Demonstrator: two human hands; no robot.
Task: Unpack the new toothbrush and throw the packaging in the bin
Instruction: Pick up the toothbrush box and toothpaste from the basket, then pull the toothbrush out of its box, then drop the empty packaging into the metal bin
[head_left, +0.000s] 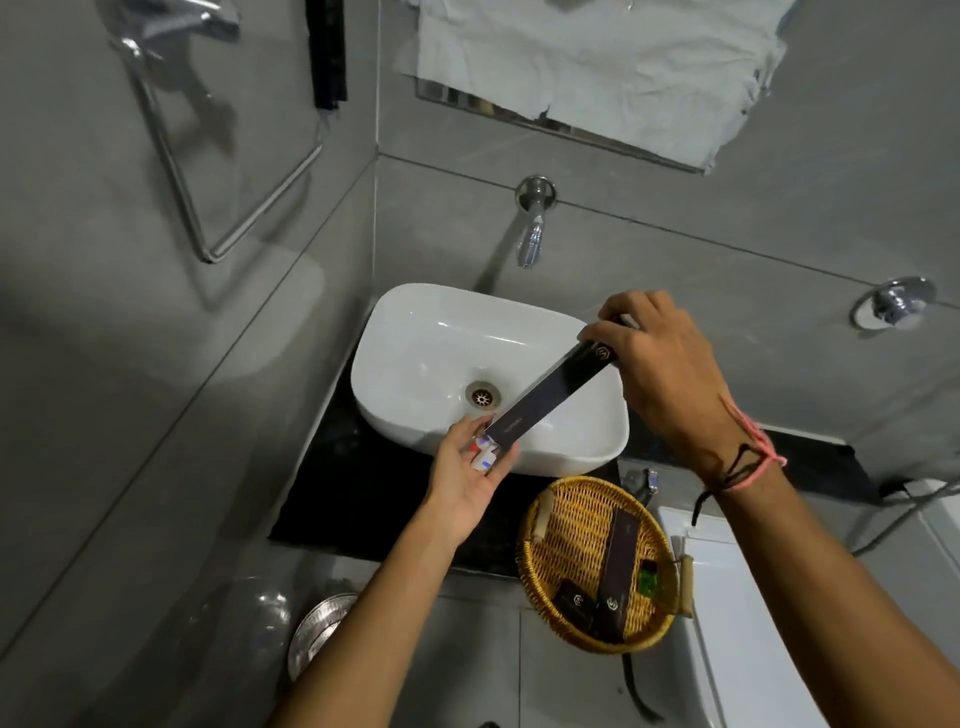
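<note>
One long dark cardboard toothbrush box (550, 391) held slanted above the white oval ceramic sink (415, 332). Right hand (660, 374) pinches its upper end. Left hand (467, 467), fingers loosely curled, cups the lower end, where small white contents (484, 457) protrude. Round woven wicker basket (576, 525) beside sink: three dark boxes visible.

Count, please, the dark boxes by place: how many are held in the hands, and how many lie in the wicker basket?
Held in the hands: 1, the long dark box
In the wicker basket: 2, a long box and a small box
Total: 3
</note>
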